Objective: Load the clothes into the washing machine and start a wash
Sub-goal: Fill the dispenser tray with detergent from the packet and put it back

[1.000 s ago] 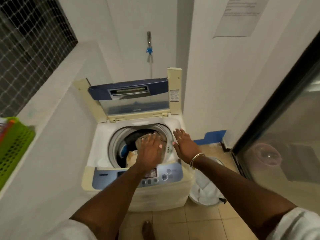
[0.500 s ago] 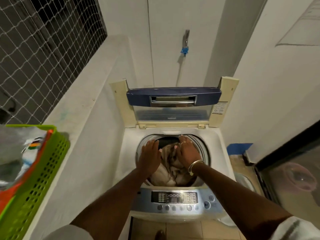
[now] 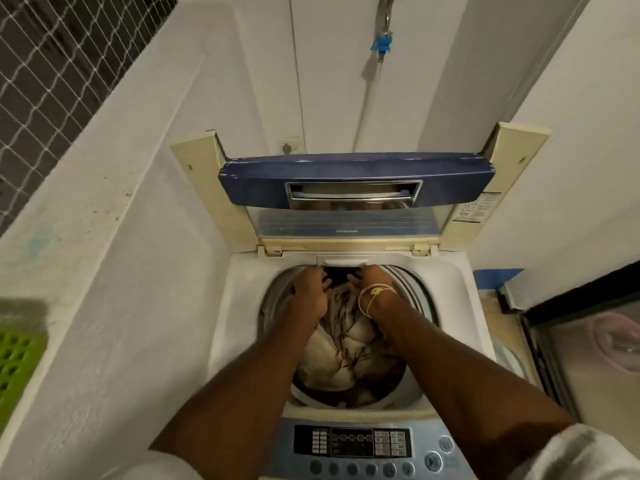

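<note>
- Both my arms reach down into the open top of a washing machine.
- My left hand and right hand sit close together at the far edge of the drum, on top of the clothes.
- Fingers of both hands bend downward; I cannot tell whether they grip cloth or only press it.
- Pale, crumpled clothes lie inside the drum.
- A blue lid stands raised behind my hands.
- A control panel sits nearest me.
- A green basket rests on the ledge at far left.
</note>
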A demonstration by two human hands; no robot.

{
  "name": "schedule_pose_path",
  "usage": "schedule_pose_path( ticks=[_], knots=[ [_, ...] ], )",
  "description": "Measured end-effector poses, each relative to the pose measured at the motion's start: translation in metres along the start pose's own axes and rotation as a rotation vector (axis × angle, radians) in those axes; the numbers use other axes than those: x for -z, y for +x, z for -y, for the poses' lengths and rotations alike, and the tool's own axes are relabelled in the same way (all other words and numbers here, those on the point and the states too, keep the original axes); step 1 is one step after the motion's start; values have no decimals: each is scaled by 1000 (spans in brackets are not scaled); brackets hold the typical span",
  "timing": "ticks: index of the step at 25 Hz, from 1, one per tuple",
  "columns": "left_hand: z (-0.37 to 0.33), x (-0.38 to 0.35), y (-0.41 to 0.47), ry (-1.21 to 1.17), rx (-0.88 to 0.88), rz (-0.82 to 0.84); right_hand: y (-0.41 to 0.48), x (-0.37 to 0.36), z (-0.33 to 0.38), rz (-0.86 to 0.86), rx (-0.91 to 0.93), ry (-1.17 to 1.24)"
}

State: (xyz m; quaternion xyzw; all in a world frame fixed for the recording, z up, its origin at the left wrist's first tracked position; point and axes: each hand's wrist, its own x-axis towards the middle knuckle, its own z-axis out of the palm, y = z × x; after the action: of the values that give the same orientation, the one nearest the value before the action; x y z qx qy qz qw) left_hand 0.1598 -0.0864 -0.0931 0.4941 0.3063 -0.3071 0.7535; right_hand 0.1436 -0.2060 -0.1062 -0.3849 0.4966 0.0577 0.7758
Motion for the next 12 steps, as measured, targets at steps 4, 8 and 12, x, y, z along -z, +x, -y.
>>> schedule_pose_path(
  ticks=[4, 8, 12],
  knots=[
    [0, -14, 11, -152, 15, -41, 5, -5, 6, -33, -9, 144],
    [5, -13, 20, -214, 39, -25, 18, -4, 1, -87, -31, 192],
    [13, -9, 30, -220, 25, -30, 25, -4, -8, -116, -22, 158]
  ],
)
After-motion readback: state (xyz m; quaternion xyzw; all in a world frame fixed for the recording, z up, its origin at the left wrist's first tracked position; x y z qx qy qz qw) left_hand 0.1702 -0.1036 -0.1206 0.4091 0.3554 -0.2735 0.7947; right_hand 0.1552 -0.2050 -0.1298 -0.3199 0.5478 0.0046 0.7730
